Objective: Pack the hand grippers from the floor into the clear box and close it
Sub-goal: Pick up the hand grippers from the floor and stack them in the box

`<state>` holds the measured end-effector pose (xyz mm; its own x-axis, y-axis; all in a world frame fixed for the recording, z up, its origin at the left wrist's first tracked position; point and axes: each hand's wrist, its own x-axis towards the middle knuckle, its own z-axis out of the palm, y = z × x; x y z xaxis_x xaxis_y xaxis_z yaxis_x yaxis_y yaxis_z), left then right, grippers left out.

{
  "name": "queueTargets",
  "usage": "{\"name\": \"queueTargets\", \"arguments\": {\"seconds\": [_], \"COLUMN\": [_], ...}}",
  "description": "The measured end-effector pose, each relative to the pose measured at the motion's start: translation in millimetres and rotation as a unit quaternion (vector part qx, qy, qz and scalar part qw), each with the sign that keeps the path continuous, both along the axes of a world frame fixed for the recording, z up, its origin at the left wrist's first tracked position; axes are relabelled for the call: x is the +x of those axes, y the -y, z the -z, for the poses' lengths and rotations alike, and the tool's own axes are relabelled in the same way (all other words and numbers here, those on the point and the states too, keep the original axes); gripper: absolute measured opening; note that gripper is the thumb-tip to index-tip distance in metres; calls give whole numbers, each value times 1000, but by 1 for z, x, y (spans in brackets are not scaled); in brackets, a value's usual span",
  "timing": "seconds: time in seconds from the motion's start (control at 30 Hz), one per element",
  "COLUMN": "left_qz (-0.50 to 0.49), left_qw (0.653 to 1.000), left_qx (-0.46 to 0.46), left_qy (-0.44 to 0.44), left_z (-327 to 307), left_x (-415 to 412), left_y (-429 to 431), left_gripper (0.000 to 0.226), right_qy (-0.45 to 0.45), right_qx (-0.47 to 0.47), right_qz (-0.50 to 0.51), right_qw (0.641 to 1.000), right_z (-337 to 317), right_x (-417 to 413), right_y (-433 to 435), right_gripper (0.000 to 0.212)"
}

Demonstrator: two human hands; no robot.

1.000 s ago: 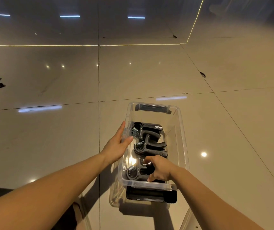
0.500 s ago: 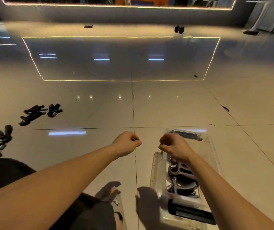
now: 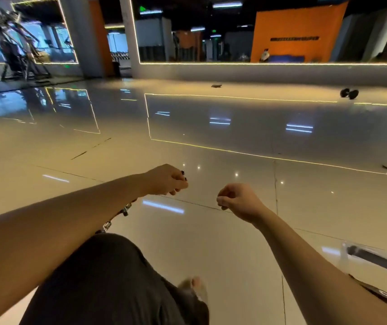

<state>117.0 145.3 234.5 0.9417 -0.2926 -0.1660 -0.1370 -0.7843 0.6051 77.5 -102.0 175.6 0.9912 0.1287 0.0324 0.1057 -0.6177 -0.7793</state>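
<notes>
My left grip [image 3: 164, 180] and right grip [image 3: 239, 200] are curled closed on nothing, above the floor [image 3: 211, 242]. The clear box [image 3: 349, 259] sits at the lower right edge. What look like hand grippers [image 3: 126, 209] peek from under my left forearm.

Floor [image 3: 211, 242]: large polished tiles, smooth and highly glossy, mirroring the ceiling lights and lit strips; thin dark grout lines run between them.
Clear box [image 3: 345, 252]: transparent plastic, smooth, with pale glints on its wall; only a corner shows at the right edge.
Box latch [image 3: 375, 258]: dark opaque plastic, duller than the clear wall around it.
Hand grippers [image 3: 126, 210]: black bodies with shiny metal springs that catch the light; mostly hidden.
Trousers [image 3: 108, 277]: dark cloth, matt, with soft folds.
Dumbbell [image 3: 349, 93]: black and matt; its material cannot be told.
Wall mirror [image 3: 187, 43]: smooth, reflective glass.
</notes>
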Motion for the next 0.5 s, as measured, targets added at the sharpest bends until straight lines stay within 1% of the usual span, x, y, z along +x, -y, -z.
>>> {"name": "queueTargets", "arguments": {"seconds": [0.1,0.27,0.33,0.4,0.5], "left_qz": [-59,-164,-204,-248,-310], "left_qw": [998,986,979,969,951], "left_qx": [0,7,14,5,5], "left_qy": [11,6,-6,-18,-23], "left_z": [-3,39,60,86,137], "left_x": [9,13,12,13,19], "left_y": [-77,-210,-258,-300,-348], "left_gripper": [21,22,27,35,42], "right_qy": [-1,-17,-22,-23,-22], "right_qx": [-40,-99,-117,-131,-138], "right_qz": [-48,-156,-192,-221,-247], "right_qw": [998,983,974,966,959], "right_z": [-1,20,37,60,108], "right_x": [31,87,110,132,166], "right_y": [-66,-197,-247,-294,-353], "right_gripper": [9,10,13,21,28]}}
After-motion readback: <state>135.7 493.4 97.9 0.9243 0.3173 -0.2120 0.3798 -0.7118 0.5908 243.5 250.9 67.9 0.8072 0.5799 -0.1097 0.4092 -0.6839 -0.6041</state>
